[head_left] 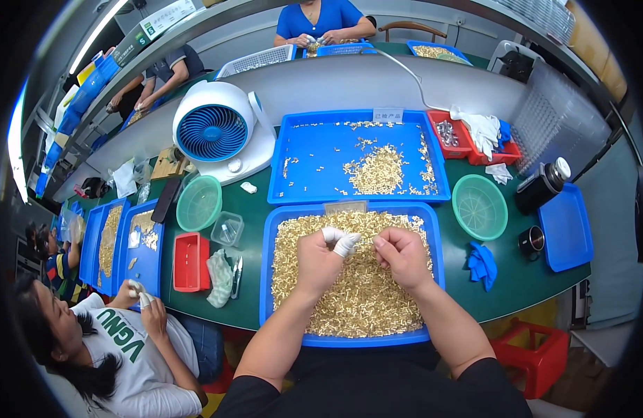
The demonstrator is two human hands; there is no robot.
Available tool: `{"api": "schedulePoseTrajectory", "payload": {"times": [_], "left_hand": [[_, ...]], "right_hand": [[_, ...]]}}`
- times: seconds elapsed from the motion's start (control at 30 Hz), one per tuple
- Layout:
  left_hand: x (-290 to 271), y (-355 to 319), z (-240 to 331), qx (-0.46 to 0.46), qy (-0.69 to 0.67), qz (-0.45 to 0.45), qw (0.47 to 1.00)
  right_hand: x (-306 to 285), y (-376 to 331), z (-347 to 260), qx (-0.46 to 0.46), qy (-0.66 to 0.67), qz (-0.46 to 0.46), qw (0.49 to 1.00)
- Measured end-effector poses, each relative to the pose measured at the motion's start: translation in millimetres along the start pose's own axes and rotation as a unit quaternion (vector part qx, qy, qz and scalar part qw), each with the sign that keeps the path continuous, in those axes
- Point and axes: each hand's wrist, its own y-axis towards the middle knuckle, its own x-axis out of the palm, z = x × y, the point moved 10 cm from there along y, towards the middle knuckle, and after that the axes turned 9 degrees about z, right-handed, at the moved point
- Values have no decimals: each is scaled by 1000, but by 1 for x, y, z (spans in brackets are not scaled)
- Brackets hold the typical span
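Note:
Both my hands hover over a blue tray (266, 279) heaped with small gold-coloured metal pieces (363, 306). My left hand (320, 258) has white coverings on its thumb and a finger, and those fingertips are pressed together. Just to its right, my bare right hand (404, 261) is closed in a pinch, thumb against forefinger. A gap separates the two hands. Whatever lies between the fingertips is too small to make out. Beyond them a second blue tray (311, 157) carries a looser pile of similar gold pieces (377, 171), mostly right of its middle.
Green baskets (199, 202) (480, 207) flank the trays. Left are a white fan (213, 129), a red box (190, 261), a glove (220, 279) and tweezers (236, 277). Right stand red bins (450, 136), a black flask (541, 187) and a cup (531, 242). A co-worker (126, 341) sits at left.

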Motion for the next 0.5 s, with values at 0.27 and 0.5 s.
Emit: {"api": "schedulePoseTrajectory", "payload": {"times": [0.27, 0.5], "left_hand": [[18, -11, 11, 62, -14, -46, 997], [49, -29, 57, 352, 269, -183, 878]], "right_hand": [[6, -3, 9, -6, -24, -31, 999], [-20, 13, 24, 91, 154, 53, 983]]}}
